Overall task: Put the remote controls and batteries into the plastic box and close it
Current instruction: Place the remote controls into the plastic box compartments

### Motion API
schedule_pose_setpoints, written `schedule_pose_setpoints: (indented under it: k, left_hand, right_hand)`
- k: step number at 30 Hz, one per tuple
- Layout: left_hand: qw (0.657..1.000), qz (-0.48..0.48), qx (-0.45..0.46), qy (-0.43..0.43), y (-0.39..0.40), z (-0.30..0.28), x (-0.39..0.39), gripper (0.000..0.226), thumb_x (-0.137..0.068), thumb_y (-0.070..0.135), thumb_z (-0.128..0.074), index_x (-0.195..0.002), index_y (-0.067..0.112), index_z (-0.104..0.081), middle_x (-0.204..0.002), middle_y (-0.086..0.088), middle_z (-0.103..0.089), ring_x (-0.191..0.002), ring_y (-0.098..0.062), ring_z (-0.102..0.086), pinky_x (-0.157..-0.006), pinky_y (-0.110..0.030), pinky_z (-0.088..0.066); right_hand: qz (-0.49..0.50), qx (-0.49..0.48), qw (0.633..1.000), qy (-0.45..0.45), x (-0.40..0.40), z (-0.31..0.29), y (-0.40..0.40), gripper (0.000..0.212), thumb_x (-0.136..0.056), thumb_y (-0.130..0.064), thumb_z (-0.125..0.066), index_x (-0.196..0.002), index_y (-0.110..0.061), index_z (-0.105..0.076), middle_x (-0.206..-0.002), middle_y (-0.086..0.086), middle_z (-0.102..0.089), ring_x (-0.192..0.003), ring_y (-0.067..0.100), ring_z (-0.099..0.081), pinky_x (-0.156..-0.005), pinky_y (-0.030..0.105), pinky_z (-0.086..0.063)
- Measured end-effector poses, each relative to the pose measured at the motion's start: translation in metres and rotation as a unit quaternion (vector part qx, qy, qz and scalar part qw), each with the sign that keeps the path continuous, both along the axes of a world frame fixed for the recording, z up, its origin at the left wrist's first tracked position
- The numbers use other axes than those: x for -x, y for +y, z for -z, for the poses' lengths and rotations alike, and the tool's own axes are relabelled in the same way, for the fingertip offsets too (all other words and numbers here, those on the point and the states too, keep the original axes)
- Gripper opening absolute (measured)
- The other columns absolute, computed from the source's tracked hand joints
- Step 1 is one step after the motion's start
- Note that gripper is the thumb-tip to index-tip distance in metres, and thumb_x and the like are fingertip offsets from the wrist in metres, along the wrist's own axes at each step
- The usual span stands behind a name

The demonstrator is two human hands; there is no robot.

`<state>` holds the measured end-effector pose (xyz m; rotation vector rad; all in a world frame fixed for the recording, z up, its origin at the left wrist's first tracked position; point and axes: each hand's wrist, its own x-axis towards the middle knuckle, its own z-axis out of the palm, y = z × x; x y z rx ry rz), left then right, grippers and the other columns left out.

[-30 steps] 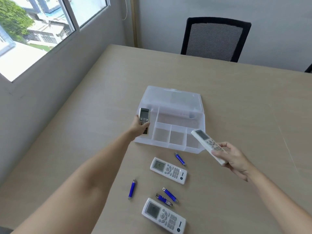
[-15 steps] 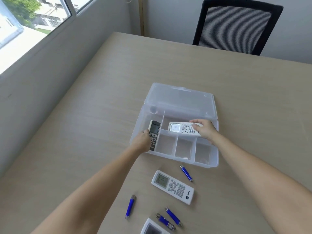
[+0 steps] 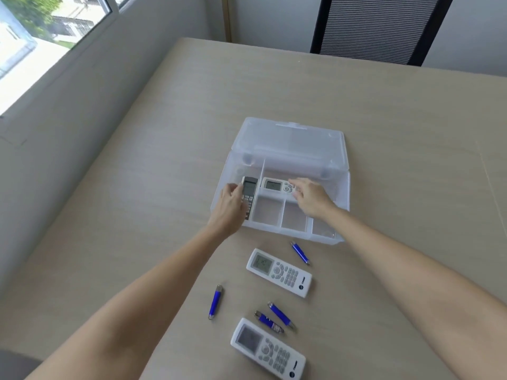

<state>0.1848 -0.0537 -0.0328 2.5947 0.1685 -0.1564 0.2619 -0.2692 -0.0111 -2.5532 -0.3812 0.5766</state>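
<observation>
Nearest, two white remotes (image 3: 278, 272) and four blue batteries (image 3: 215, 302) lie on the table (image 3: 384, 160). Beyond, in the open plastic box (image 3: 337, 198), the left hand (image 3: 229, 205) grips a grey remote (image 3: 249, 196) pointing away; the open right hand (image 3: 310, 197) covers a crosswise white remote (image 3: 275, 185).

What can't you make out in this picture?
- White remote in the box: its far end, hidden by the right hand.
- Grey remote: left edge, hidden by left hand.
- Nearest remote: logo too small to read.
- Chair: top cropped.
</observation>
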Motion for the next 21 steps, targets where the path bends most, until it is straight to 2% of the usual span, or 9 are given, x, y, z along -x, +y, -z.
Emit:
schedule_pose_setpoints:
  k: [2, 4, 5, 7, 10, 14, 17, 19, 21]
  left_hand:
    - [0.996, 0.053, 0.001, -0.078, 0.001, -0.008, 0.028, 0.04, -0.09, 0.009, -0.05, -0.129, 0.001, -0.048, -0.128, -0.019, -0.048, -0.117, -0.035, -0.049, -0.097, -0.045, -0.046]
    - [0.989, 0.12, -0.001, -0.092, 0.002, -0.011, 0.063, 0.03, -0.089, 0.01, -0.056, -0.118, 0.005, -0.057, -0.119, -0.014, -0.055, -0.11, -0.032, -0.054, -0.095, -0.041, -0.047]
    - [0.986, 0.156, -0.002, -0.062, 0.002, -0.011, 0.082, 0.026, -0.089, 0.013, -0.057, -0.114, 0.009, -0.059, -0.116, -0.011, -0.057, -0.108, -0.029, -0.056, -0.093, -0.038, -0.047]
    - [0.973, 0.223, -0.011, 0.052, -0.001, -0.008, 0.118, 0.024, -0.089, 0.023, -0.059, -0.112, 0.015, -0.061, -0.118, -0.006, -0.058, -0.107, -0.025, -0.058, -0.089, -0.033, -0.045]
    - [0.939, 0.299, -0.035, 0.168, -0.01, 0.005, 0.163, 0.041, -0.083, 0.041, -0.065, -0.117, 0.021, -0.057, -0.125, -0.001, -0.054, -0.111, -0.021, -0.055, -0.093, -0.035, -0.047]
    - [0.902, 0.38, -0.096, 0.178, -0.024, 0.023, 0.198, 0.071, -0.067, 0.058, -0.071, -0.124, 0.022, -0.049, -0.125, -0.001, -0.052, -0.113, -0.019, -0.051, -0.094, -0.034, -0.047]
    - [0.893, 0.404, -0.141, 0.142, -0.031, 0.031, 0.207, 0.076, -0.066, 0.059, -0.072, -0.124, 0.016, -0.046, -0.123, -0.003, -0.052, -0.11, -0.02, -0.049, -0.093, -0.034, -0.045]
    - [0.89, 0.407, -0.153, 0.14, -0.034, 0.032, 0.209, 0.07, -0.069, 0.05, -0.073, -0.123, 0.013, -0.046, -0.12, -0.005, -0.052, -0.108, -0.022, -0.05, -0.09, -0.034, -0.047]
    - [0.883, 0.41, -0.147, 0.178, -0.037, 0.029, 0.208, 0.061, -0.073, 0.039, -0.072, -0.118, 0.008, -0.046, -0.116, -0.008, -0.053, -0.103, -0.026, -0.055, -0.083, -0.036, -0.05]
  right_hand:
    - [-0.015, -0.061, 0.993, -0.101, 0.046, -0.005, -0.003, 0.033, -0.096, -0.013, -0.047, -0.126, -0.007, -0.06, -0.126, 0.013, -0.061, -0.119, 0.029, -0.055, -0.104, 0.038, -0.043]
    - [-0.09, -0.044, 0.989, -0.11, 0.095, 0.002, -0.007, 0.027, -0.093, -0.017, -0.054, -0.117, -0.008, -0.064, -0.113, 0.01, -0.065, -0.109, 0.026, -0.058, -0.095, 0.035, -0.048]
    - [-0.127, -0.005, 0.988, -0.087, 0.117, 0.008, -0.009, 0.03, -0.092, -0.023, -0.058, -0.117, -0.009, -0.064, -0.113, 0.009, -0.064, -0.109, 0.025, -0.056, -0.095, 0.036, -0.047]
    - [-0.167, 0.1, 0.98, -0.048, 0.15, 0.024, -0.011, 0.05, -0.085, -0.042, -0.062, -0.124, -0.011, -0.058, -0.121, 0.008, -0.059, -0.114, 0.024, -0.048, -0.099, 0.038, -0.042]
    - [-0.159, 0.203, 0.965, -0.048, 0.175, 0.043, -0.015, 0.079, -0.076, -0.058, -0.064, -0.134, -0.009, -0.044, -0.129, 0.009, -0.051, -0.119, 0.027, -0.044, -0.101, 0.038, -0.039]
    - [-0.111, 0.222, 0.965, -0.088, 0.182, 0.05, -0.017, 0.066, -0.076, -0.055, -0.063, -0.122, -0.009, -0.05, -0.124, 0.011, -0.054, -0.113, 0.028, -0.046, -0.097, 0.037, -0.039]
    - [-0.092, 0.193, 0.975, -0.069, 0.181, 0.05, -0.021, 0.059, -0.074, -0.048, -0.063, -0.116, -0.009, -0.048, -0.121, 0.012, -0.055, -0.109, 0.028, -0.048, -0.092, 0.038, -0.043]
    - [-0.052, 0.106, 0.993, 0.011, 0.178, 0.044, -0.026, 0.055, -0.073, -0.044, -0.069, -0.111, -0.012, -0.045, -0.114, 0.009, -0.058, -0.102, 0.027, -0.053, -0.081, 0.036, -0.047]
    - [-0.002, 0.005, 0.993, 0.114, 0.173, 0.032, -0.034, 0.053, -0.068, -0.043, -0.075, -0.103, -0.017, -0.045, -0.101, 0.0, -0.063, -0.09, 0.021, -0.059, -0.067, 0.03, -0.046]
